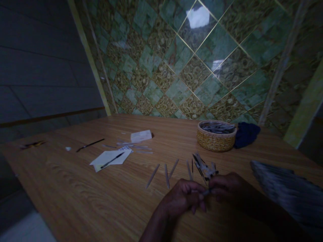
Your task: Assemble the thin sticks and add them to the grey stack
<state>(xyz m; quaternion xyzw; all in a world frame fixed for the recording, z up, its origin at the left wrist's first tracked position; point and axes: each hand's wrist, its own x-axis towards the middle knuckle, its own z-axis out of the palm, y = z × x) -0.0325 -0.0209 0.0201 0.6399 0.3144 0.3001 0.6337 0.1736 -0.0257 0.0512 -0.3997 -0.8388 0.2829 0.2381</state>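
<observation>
My left hand and my right hand meet low in the middle of the view, above the table's near part. Between them is a slim, dark pen, pinched at one end by each hand; fingers cover much of it. Just beyond lies a small pile of thin pen parts, pale and black, some like refills. To its left, several grey pen barrels rest apart on the wooden table. The dim light leaves the fingertips of my right hand hard to make out.
A woven basket full of thin sticks stands at the back right, beside dark blue cloth. Many grey pens lie at right. Further left are paper with a black pen, a white box and a dark rod.
</observation>
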